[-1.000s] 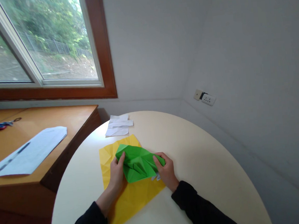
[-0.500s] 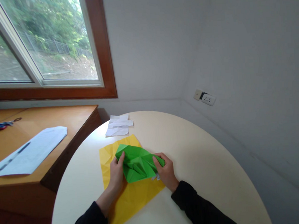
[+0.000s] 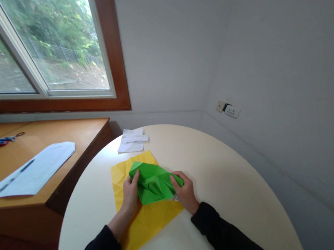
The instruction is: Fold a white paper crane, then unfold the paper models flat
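Dark sleeves [image 3: 97, 246]: extend in from the lower corners, over the near part of the round table [image 3: 232, 189]. Yellow paper [image 3: 151, 222]: lies creased on the tabletop, near corner pointing lower left. To its left: allows a narrow strip of surface before the curved edge. Right of the hands: offers a broad stretch of tabletop, well apart from the right edge.

Left hand [image 3: 130, 191]: pinches the left end of the green paper [image 3: 154, 182], thumb on top. Right hand [image 3: 187, 189]: pinches the opposite end, likewise. Green paper: spans between both hands, folded, above the yellow paper; cannot tell whether touching it. Small white pieces [image 3: 172, 199]: show beside the right hand, too small to identify.

White slips [image 3: 131, 140]: lie beyond, near the far edge. Wooden desk [image 3: 80, 128]: stands left, bearing a pen [image 3: 16, 175] on a white sheet [image 3: 51, 159].
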`<state>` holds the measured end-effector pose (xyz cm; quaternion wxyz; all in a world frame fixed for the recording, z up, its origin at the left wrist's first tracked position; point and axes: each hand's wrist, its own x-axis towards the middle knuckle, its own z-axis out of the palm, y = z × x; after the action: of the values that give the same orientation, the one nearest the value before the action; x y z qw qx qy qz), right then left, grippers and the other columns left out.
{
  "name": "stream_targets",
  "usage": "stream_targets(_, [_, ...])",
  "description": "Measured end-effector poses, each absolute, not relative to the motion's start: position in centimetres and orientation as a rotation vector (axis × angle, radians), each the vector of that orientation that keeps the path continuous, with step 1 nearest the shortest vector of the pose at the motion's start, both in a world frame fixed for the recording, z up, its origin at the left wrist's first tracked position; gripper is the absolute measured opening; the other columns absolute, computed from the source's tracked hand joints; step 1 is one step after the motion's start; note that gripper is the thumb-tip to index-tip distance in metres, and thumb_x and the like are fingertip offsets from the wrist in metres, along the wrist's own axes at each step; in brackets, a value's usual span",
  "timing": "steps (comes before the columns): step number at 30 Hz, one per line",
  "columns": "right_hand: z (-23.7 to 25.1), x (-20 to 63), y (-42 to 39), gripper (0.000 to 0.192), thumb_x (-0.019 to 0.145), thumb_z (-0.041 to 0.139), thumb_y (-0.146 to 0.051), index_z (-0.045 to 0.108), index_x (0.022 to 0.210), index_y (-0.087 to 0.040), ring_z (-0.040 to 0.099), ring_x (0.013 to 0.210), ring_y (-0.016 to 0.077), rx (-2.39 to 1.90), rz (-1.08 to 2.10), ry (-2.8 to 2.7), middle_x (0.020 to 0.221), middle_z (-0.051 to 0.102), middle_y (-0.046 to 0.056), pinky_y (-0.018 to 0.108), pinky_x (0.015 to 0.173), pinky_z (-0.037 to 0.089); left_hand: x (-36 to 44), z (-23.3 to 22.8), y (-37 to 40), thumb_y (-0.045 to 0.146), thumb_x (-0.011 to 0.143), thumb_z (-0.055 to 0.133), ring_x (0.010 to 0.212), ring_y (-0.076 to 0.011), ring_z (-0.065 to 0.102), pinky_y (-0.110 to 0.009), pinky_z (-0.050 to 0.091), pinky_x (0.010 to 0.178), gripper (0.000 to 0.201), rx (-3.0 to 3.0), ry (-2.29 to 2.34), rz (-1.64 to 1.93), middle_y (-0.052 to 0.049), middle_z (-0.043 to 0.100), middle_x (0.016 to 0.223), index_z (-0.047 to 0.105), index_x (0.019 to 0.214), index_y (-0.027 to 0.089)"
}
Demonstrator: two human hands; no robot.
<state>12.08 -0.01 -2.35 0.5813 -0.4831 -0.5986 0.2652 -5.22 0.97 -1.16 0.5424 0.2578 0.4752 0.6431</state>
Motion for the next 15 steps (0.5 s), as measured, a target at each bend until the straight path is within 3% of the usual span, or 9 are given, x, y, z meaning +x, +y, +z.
stream_targets(15, [-2.36,12.23,0.35,0.018,0.077,0.056,-0.033,0.06,0.074,-0.016,0.057,0.066,0.0157,-1.168,0.606,-1.265,0.068,0.062,0.002,0.025,0.061,0.046,-5.34,-1.95,1.14,0.043,0.064,0.07,0.068,-0.0174,0.063,-0.029,0.048,0.064,0.036,0.609,1.089,1.568,-0.006,0.067,0.076,0.064,0.082,0.012])
